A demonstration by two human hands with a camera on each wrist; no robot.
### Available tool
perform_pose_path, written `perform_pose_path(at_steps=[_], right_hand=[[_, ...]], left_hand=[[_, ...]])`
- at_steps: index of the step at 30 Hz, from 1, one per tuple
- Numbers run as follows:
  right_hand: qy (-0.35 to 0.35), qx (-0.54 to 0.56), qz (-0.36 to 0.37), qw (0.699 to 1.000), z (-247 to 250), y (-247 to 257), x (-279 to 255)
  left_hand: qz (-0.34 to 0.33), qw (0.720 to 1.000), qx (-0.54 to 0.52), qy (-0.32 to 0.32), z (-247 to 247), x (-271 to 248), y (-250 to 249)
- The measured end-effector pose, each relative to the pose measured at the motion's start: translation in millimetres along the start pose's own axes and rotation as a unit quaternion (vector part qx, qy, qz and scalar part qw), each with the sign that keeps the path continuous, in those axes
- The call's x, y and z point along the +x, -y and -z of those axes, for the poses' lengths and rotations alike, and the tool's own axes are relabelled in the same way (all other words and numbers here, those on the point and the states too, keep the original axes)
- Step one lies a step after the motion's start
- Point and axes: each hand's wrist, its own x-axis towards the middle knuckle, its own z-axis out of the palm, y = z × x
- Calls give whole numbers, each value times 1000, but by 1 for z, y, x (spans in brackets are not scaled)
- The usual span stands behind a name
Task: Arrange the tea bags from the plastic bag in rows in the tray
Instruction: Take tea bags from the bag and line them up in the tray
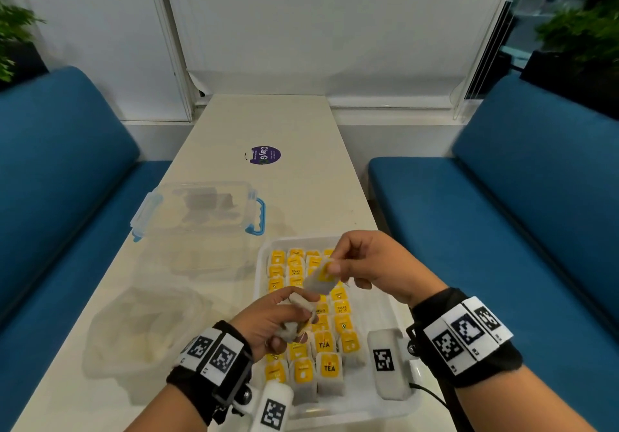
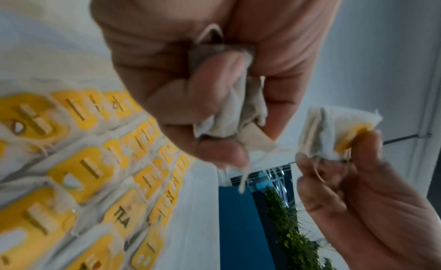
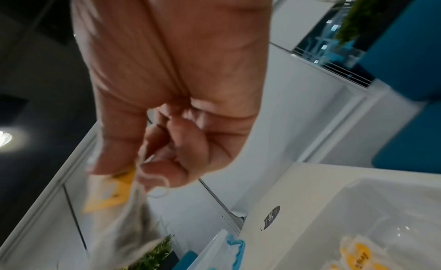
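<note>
A white tray [image 1: 395,307] on the table holds several tea bags [image 1: 330,366] with yellow tags laid in rows, filling its left part. Above the tray my right hand [image 1: 365,264] pinches one tea bag [image 1: 321,279] by its yellow tag; the same tea bag [image 3: 114,198] hangs from thumb and fingers in the right wrist view. Just below it, my left hand [image 1: 274,321] grips a small bunch of tea bags [image 1: 301,311], seen crumpled in the fist as the bunch [image 2: 231,108]. The clear plastic bag [image 1: 140,327] lies crumpled left of the tray.
A clear plastic box [image 1: 201,210] with blue clasps stands beyond the bag, its lid on. A round purple sticker [image 1: 263,155] sits farther up the table. Blue benches [image 1: 502,230] flank the narrow table on both sides. The tray's right part shows bare floor.
</note>
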Motion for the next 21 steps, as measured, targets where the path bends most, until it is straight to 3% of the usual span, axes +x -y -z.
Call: perform_pose_path(at_steps=[4, 10, 14, 21], right_hand=[[-55, -94, -53, 993, 0, -14, 5], [-88, -162, -107, 977, 2, -27, 9], [9, -306, -160, 938, -3, -40, 8], [208, -403, -217, 865, -22, -67, -3]], left_hand=[[-14, 998, -29, -55, 10, 1, 2], [-21, 995, -60, -72, 14, 4, 4], [-21, 995, -67, -70, 13, 5, 5], [-24, 994, -84, -71, 11, 8, 9]])
